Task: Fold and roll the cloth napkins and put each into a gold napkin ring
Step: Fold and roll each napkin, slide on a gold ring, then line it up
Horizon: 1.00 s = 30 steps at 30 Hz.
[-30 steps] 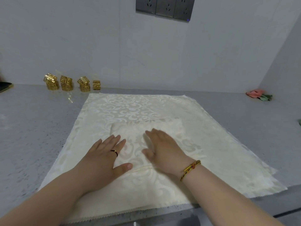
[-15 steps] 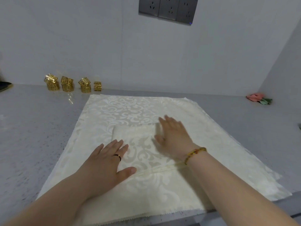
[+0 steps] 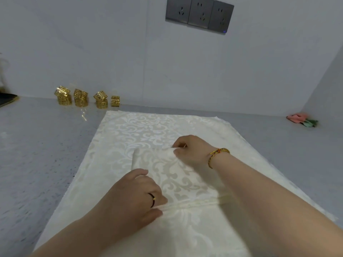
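A folded cream damask napkin (image 3: 174,175) lies on top of a stack of flat cream napkins (image 3: 141,127) on the grey counter. My right hand (image 3: 191,149) pinches the folded napkin's far right corner, fingers curled. My left hand (image 3: 137,193), with a dark ring on one finger, grips the napkin's near left edge between thumb and fingers. Several gold napkin rings (image 3: 81,98) stand in small piles against the wall at the back left, well beyond both hands.
The grey speckled counter (image 3: 37,154) runs to a white wall with a bank of grey sockets (image 3: 199,14). A pink and green cloth (image 3: 301,119) lies at the back right corner. A dark object (image 3: 7,100) pokes in at the far left.
Both hands went from pressing flat on the folded napkin to curling onto it. The right hand slid forward to the far corner; the left took the near edge.
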Tool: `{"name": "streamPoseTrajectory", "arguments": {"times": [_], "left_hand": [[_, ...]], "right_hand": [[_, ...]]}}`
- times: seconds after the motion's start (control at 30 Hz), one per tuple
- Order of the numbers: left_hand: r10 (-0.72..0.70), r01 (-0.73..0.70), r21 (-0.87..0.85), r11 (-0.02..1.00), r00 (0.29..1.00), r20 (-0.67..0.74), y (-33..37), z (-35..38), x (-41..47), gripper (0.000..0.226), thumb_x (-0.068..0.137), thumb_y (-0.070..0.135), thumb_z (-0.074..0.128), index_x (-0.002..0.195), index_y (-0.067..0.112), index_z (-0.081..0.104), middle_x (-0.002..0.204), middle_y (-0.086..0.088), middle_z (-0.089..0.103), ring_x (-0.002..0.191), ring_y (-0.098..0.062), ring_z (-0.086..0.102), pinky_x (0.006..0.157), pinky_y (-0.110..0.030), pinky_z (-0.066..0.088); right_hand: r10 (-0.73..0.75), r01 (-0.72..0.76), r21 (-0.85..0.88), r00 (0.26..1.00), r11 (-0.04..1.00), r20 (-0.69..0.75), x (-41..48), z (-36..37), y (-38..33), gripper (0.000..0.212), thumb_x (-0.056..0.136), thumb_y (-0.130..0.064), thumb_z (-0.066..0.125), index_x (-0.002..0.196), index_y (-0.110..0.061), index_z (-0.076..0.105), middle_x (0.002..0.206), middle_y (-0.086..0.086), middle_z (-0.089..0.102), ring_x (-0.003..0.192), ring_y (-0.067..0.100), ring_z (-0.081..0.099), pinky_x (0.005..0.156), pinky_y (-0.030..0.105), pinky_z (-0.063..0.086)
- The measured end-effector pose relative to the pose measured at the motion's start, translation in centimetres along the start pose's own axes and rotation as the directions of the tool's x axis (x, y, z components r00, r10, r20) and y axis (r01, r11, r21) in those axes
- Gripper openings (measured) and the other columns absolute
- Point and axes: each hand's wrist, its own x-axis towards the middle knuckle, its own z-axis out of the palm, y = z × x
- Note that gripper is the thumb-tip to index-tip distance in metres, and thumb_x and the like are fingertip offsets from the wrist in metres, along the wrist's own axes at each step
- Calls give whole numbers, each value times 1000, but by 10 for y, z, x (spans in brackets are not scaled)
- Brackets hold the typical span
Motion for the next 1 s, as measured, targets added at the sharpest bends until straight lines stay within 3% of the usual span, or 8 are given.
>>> {"name": "streamPoseTrajectory", "arguments": {"times": [0.13, 0.3, 0.4, 0.53, 0.6, 0.7, 0.9, 1.0], "left_hand": [[27, -17, 131, 991, 997, -75, -3, 8, -4, 36, 70, 26, 40, 51, 28, 70, 54, 21, 61, 55, 1, 58, 87, -24, 35], [-43, 54, 301, 952, 998, -43, -33, -2, -2, 13, 49, 18, 65, 41, 28, 62, 46, 19, 57, 43, 1, 56, 84, -29, 31], [-155, 152, 278, 948, 988, -13, -66, 0, -4, 39, 24, 4, 86, 46, 24, 61, 52, 17, 62, 46, 2, 60, 81, -27, 31], [-238, 206, 265, 942, 967, 96, -87, -1, 8, 32, 73, 2, 63, 93, 26, 64, 94, 13, 68, 90, -1, 63, 102, -18, 17], [-259, 221, 273, 936, 960, 110, -84, 1, 10, 38, 82, 6, 53, 110, 31, 59, 113, 18, 61, 109, 1, 54, 109, -18, 14], [-167, 141, 230, 963, 981, 97, -68, -8, 6, 52, 34, 8, 87, 81, 28, 74, 83, 17, 71, 78, 1, 67, 87, -33, 49], [-16, 4, 90, 996, 991, 132, -9, -25, -32, 67, 12, 25, 90, 76, 33, 74, 79, 13, 72, 69, -2, 69, 83, -22, 37], [-172, 171, 17, 985, 973, 157, 14, -37, -43, 74, 38, 38, 85, 108, 25, 66, 111, 10, 66, 96, 1, 64, 85, -9, 39]], "right_hand": [[129, -125, -37, 978, 992, 166, 3, -17, 6, 22, 89, -27, 53, 68, -19, 52, 72, -10, 50, 67, 8, 47, 57, 15, 35], [273, -241, -173, 942, 955, 194, -10, -24, 14, 23, 84, -36, 50, 71, -18, 47, 75, -2, 49, 64, 18, 42, 57, 24, 32], [274, -276, -29, 929, 961, 249, -28, -17, 12, 26, 87, -31, 51, 69, -13, 47, 58, 3, 47, 51, 18, 41, 52, 24, 35], [264, -337, 308, 931, 890, 254, -56, 2, 4, 35, 91, -22, 51, 59, -14, 40, 34, -1, 45, 27, 8, 35, 33, 14, 25], [267, -320, 375, 945, 870, 187, -68, 9, 2, 29, 90, -21, 53, 64, -14, 39, 37, 0, 49, 27, 8, 37, 35, 16, 27], [282, -301, 485, 953, 821, 114, -84, 14, -3, 16, 88, -19, 57, 97, -16, 44, 73, 9, 61, 50, 18, 52, 44, 20, 40], [190, -162, 450, 982, 878, -19, -114, 24, -7, 66, 88, -31, 57, 141, -27, 18, 75, -10, 47, 58, 3, 47, 53, 10, 37], [128, -96, 390, 990, 916, -57, -132, 27, -16, 72, 84, -43, 56, 141, -34, 14, 96, -19, 47, 67, -1, 50, 62, 9, 38]]}}
